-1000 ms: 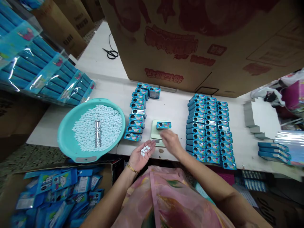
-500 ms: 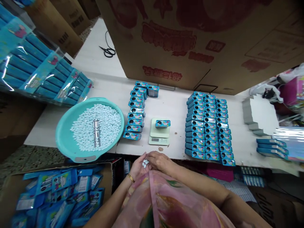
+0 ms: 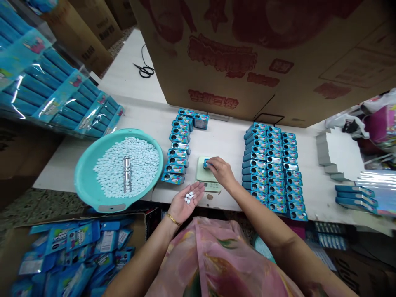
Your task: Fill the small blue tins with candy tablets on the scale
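Note:
My left hand (image 3: 185, 203) is palm up in front of the table edge, fingers stretched out, with several small white candies (image 3: 189, 198) resting in the palm. My right hand (image 3: 220, 170) reaches over a small kitchen scale (image 3: 202, 175), its thumb and fingers pinched together at a blue candy box (image 3: 205, 163) that stands on the scale. The hand covers most of that box, and whatever is between the fingertips is hidden. Left of the hands, a turquoise basin (image 3: 81, 175) holds many white candies and a shiny metal cylinder (image 3: 127, 175).
One column of blue boxes (image 3: 178, 161) stands left of the scale, several columns (image 3: 275, 173) right of it. A large carton (image 3: 235, 57) blocks the back. Scissors (image 3: 145, 72) lie behind. Below left, an open carton (image 3: 140, 235) holds blue packages (image 3: 77, 243).
My hands have parted. The right one has moved from the left palm up to the box on the scale. My left hand has opened out, showing the candies. The view has shifted slightly.

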`<state>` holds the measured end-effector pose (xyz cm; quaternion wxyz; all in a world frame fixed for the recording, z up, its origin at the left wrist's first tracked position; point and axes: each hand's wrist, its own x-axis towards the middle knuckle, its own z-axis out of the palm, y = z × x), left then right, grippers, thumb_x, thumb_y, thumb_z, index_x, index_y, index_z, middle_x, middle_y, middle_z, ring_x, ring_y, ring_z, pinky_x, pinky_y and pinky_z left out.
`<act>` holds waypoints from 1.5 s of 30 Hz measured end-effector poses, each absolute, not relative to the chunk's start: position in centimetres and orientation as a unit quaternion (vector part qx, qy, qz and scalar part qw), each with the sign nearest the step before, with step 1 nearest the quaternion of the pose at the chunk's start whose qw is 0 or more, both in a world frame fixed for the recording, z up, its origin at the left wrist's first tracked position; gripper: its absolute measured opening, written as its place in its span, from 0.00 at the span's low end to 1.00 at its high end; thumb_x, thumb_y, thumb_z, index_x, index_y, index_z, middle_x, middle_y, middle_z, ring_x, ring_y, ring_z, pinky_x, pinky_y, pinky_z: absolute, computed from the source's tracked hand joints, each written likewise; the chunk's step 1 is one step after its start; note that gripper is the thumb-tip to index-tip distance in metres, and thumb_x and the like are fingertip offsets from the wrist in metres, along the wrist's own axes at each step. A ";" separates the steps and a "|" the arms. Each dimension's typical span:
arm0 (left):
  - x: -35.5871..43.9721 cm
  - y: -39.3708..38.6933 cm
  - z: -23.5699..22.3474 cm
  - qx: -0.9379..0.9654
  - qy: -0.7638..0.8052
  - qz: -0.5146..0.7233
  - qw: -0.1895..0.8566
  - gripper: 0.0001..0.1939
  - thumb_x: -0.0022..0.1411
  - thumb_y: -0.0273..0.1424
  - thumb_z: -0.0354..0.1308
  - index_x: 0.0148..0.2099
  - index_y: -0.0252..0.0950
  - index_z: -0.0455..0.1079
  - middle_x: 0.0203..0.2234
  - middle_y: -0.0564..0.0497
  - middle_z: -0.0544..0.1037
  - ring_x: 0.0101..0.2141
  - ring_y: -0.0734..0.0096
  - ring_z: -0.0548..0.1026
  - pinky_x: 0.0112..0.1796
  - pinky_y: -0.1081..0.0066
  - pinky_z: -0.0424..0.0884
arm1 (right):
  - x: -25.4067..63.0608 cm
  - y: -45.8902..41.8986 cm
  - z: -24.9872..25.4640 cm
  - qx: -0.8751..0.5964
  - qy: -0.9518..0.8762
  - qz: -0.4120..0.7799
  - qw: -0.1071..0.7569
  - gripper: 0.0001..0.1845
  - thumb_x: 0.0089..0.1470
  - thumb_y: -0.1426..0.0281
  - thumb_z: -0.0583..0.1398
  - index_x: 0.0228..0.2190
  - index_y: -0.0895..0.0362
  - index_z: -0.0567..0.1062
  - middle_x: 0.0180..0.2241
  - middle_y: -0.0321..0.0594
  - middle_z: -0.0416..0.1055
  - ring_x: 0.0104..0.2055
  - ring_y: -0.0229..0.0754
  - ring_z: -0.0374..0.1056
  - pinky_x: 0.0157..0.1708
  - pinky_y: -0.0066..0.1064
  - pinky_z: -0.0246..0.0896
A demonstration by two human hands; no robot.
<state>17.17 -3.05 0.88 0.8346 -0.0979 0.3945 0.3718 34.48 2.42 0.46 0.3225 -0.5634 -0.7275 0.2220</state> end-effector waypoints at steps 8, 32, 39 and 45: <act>13.1 -5.4 -1.1 -0.157 0.438 0.394 0.792 0.13 0.56 0.24 0.45 0.41 0.27 0.67 0.36 0.39 0.74 0.41 0.64 0.70 0.40 0.67 0.69 | 39.5 -0.2 -0.4 -0.658 -0.641 0.163 0.360 0.11 0.52 0.70 0.50 0.33 0.56 0.72 0.33 0.41 0.68 0.38 0.40 0.63 0.40 0.36 0.60; 9.7 -7.0 -1.9 -0.204 0.523 0.434 0.705 0.14 0.57 0.23 0.44 0.45 0.30 0.65 0.35 0.41 0.74 0.38 0.65 0.72 0.36 0.68 0.71 | 35.3 12.3 -2.4 -0.646 -0.700 0.179 0.247 0.19 0.45 0.72 0.56 0.42 0.58 0.65 0.38 0.43 0.64 0.40 0.44 0.59 0.41 0.34 0.56; 10.0 -7.7 -0.9 -0.199 0.553 0.440 0.679 0.19 0.57 0.22 0.44 0.51 0.29 0.60 0.36 0.40 0.74 0.38 0.64 0.72 0.37 0.67 0.70 | 32.4 20.4 -4.8 -0.709 -0.656 0.165 0.201 0.22 0.46 0.76 0.54 0.45 0.58 0.64 0.44 0.45 0.62 0.43 0.45 0.58 0.42 0.34 0.55; 9.9 -7.4 -1.3 -0.183 0.560 0.406 0.699 0.18 0.56 0.22 0.46 0.50 0.30 0.61 0.35 0.42 0.74 0.36 0.65 0.73 0.36 0.68 0.71 | 35.0 16.1 -4.5 -0.694 -0.644 0.138 0.289 0.21 0.48 0.77 0.51 0.46 0.55 0.64 0.49 0.42 0.57 0.49 0.42 0.54 0.46 0.34 0.54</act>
